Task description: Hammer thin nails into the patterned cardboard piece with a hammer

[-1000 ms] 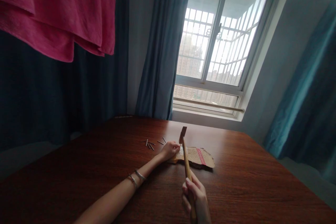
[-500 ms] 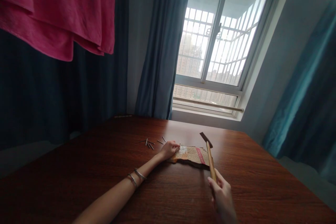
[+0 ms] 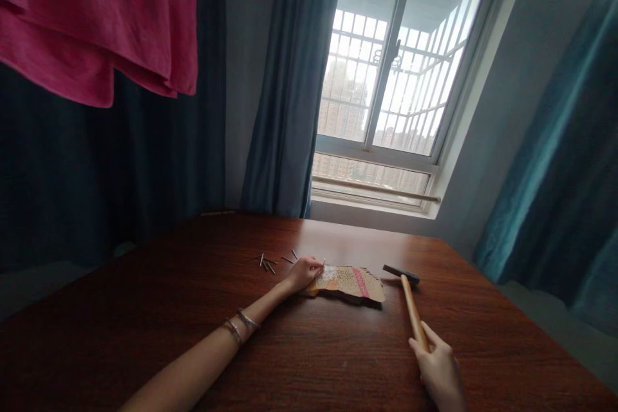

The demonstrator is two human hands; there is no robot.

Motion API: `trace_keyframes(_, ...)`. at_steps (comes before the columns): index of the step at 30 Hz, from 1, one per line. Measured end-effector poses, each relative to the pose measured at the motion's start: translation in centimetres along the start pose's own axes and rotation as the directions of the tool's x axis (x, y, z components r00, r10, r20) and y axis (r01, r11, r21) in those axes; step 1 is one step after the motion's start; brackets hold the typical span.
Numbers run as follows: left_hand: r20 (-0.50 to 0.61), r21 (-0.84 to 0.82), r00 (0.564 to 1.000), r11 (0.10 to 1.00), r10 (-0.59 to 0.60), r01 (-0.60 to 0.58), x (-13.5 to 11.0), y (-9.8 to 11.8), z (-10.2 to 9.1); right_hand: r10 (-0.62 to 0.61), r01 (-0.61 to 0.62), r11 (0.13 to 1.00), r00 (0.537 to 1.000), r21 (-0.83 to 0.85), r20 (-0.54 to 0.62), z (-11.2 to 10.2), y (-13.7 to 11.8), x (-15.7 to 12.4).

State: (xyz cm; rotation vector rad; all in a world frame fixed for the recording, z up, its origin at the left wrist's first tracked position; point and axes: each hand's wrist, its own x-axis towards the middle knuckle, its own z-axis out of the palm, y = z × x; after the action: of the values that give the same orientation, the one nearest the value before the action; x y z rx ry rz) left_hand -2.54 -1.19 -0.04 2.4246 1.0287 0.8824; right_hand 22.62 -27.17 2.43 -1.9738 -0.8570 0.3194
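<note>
My left hand (image 3: 304, 273) pinches a small nail (image 3: 324, 262) upright at the left end of a patterned piece of board (image 3: 345, 284). The board is tan with dark specks, a white patch and a pink stripe, and its edges are ragged. To the right of it, my right hand (image 3: 437, 360) is wrapped round the wooden handle of a hammer (image 3: 411, 302). The hammer's dark head points away from me, apart from the board. Several loose nails (image 3: 266, 263) lie on the table left of my left hand.
The brown wooden table (image 3: 338, 367) reaches toward a barred window (image 3: 381, 77). Blue curtains (image 3: 284, 90) hang beside the window, and a pink cloth (image 3: 135, 19) hangs at upper left. Bracelets (image 3: 241, 325) circle my left wrist.
My right hand has moved right with the hammer, and the hammer's head has come down and away from over the board. My left hand keeps its pinch at the board's left end.
</note>
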Motion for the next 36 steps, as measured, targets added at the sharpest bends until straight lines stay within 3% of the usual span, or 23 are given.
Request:
trace_keyframes(17, -0.043, -0.012, 0.999, 1.000, 0.019, -0.020, 0.0, -0.1, 0.1, 0.014, -0.011, 0.996, 1.000, -0.084, 0.027, -0.2, 0.9, 1.3)
trace_keyframes(25, -0.025, 0.019, 1.000, 1.000, -0.010, 0.010, 0.1, 0.1, 0.0, 0.023, -0.001, 0.973, 0.995, -0.229, 0.094, 0.1, 2.0, 2.5)
trace_keyframes(30, -0.020, 0.008, 1.000, 1.000, -0.002, 0.002, 0.0, 0.2, 0.0, 0.033, 0.019, 0.933, 0.990, -0.359, 0.138, 0.1, 1.6, 2.7)
trace_keyframes(36, -0.015, 0.004, 1.000, 1.000, -0.013, 0.014, 0.0, 0.2, -0.1, -0.040, 0.131, 0.818, 0.984, -0.559, 0.171, 0.2, 0.8, 1.5)
